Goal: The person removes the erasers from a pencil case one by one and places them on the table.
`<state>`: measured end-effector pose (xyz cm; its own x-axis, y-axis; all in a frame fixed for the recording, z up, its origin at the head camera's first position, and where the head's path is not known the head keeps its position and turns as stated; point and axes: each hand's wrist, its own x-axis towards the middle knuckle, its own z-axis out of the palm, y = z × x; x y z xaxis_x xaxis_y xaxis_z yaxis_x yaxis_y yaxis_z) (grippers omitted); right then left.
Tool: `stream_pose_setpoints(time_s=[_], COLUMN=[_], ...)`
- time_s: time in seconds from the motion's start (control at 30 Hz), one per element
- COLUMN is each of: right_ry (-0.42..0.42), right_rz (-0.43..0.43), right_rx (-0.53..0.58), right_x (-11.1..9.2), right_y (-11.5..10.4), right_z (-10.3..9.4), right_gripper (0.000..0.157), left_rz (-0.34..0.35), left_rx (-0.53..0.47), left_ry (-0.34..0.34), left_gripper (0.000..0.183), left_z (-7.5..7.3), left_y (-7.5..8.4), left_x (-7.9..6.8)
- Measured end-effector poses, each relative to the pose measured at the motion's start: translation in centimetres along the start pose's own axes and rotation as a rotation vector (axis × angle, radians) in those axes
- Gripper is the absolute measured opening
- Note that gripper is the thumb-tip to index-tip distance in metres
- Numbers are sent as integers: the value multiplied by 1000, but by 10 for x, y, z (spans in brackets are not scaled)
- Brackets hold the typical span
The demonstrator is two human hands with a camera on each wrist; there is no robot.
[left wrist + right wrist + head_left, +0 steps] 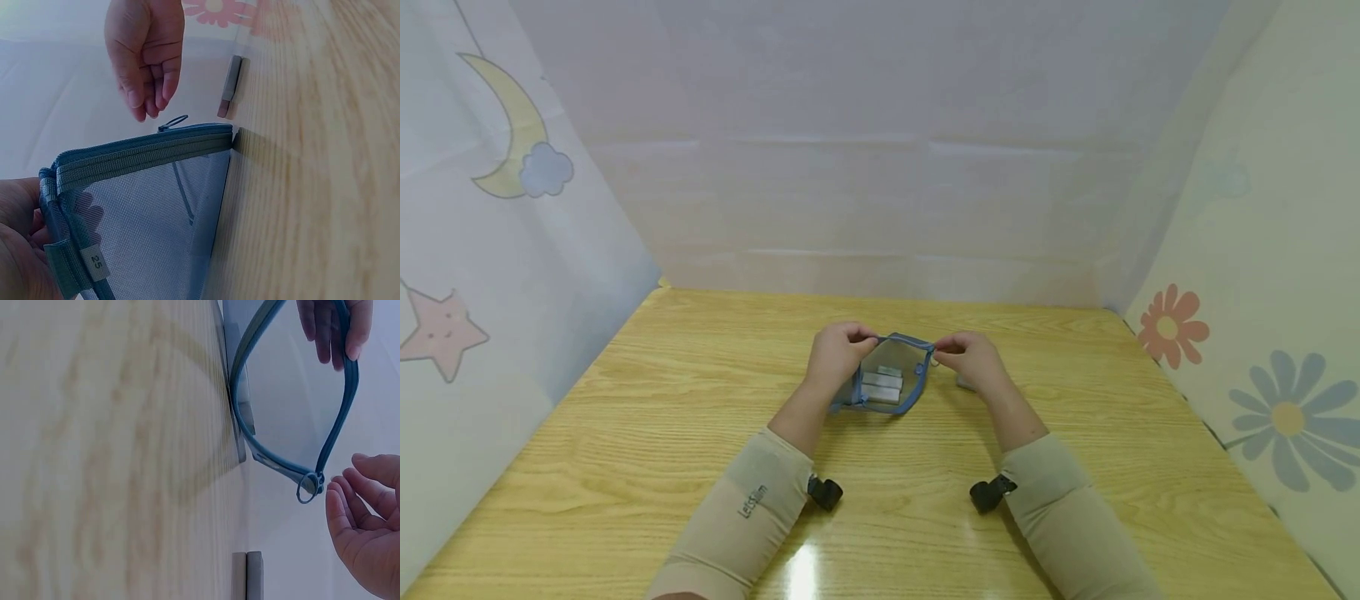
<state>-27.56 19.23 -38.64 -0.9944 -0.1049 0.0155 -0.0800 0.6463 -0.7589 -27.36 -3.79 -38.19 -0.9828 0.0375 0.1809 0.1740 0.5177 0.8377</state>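
A blue-edged mesh zip pouch (912,406) lies on the table with its mouth spread. Inside it sit a few light grey bar-shaped pieces (882,393). My left hand (835,358) pinches the far edge of the mouth, thumb on one side and fingers on the other, as the right wrist view shows. Close to the pouch's right corner is my right hand (973,360), fingers loosely bent and nothing between them. A small gap separates its fingertips from the ring-shaped zipper pull (307,488) in the right wrist view.
A grey bar (232,80) lies on the table to the right of the pouch, partly behind my right wrist in the head view. Printed walls (880,208) enclose the wooden table (700,350) at the back and both sides.
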Motion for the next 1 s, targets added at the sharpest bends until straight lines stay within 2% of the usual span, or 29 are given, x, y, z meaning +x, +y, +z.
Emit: stream_pose_setpoints(time_s=[0.33, 0.57, 0.77, 1.0], right_ry=[-26, -27, -29, -84], right_rz=[-10, -49, -46, -78], right_rx=[58, 57, 47, 47], right_x=[-4, -5, -7, -9], right_y=[-6, -8, -12, -13], right_z=[10, 16, 21, 29], right_gripper=[22, 24, 23, 24], left_rz=[-1, -3, -3, -9], left_rx=[9, 2, -5, -4], left_ry=[6, 0, 1, 3], left_gripper=[7, 8, 9, 10], left_z=[0, -1, -1, 0], left_y=[-1, -1, -1, -1], left_x=[2, 2, 2, 2])
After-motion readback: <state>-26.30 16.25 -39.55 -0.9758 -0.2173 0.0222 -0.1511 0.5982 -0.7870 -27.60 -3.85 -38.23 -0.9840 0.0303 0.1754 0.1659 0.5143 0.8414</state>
